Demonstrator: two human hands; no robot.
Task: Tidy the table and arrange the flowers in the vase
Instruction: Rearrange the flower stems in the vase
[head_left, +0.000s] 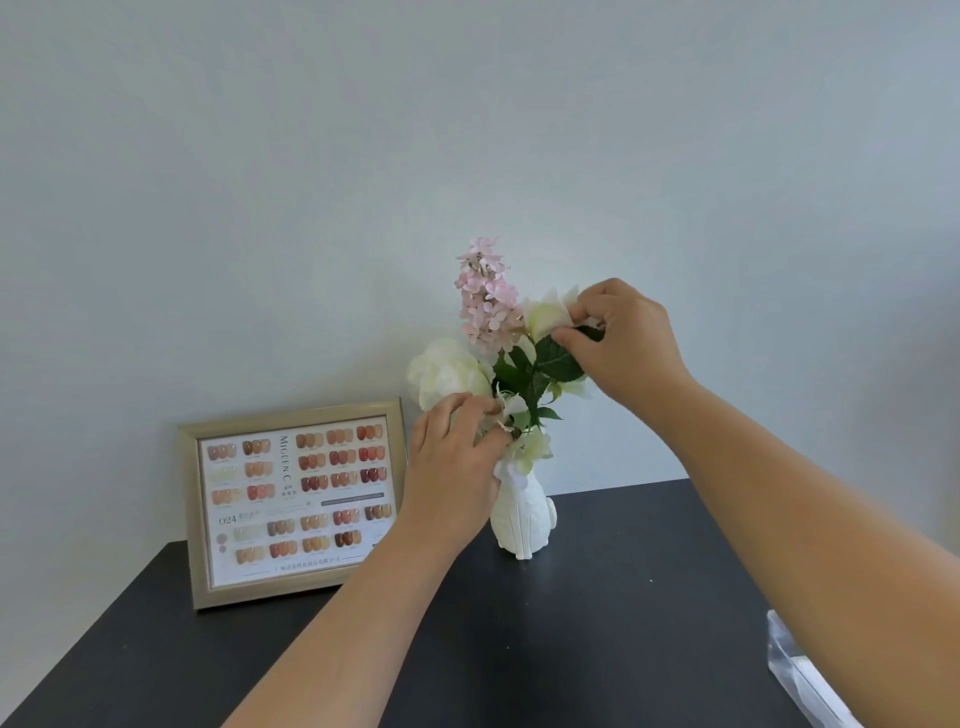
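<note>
While both hands' fingers pinch flowers (488, 312) in the vase (519, 519), a framed chart (296, 499) stands left.

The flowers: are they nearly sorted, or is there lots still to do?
Mostly done. The pink spray and white blooms already stand in the white vase. In hand: the right hand pinches an upper bloom, the left hand grips stems at the vase's neck. Left: a clear packet lies at the table edge.
</note>
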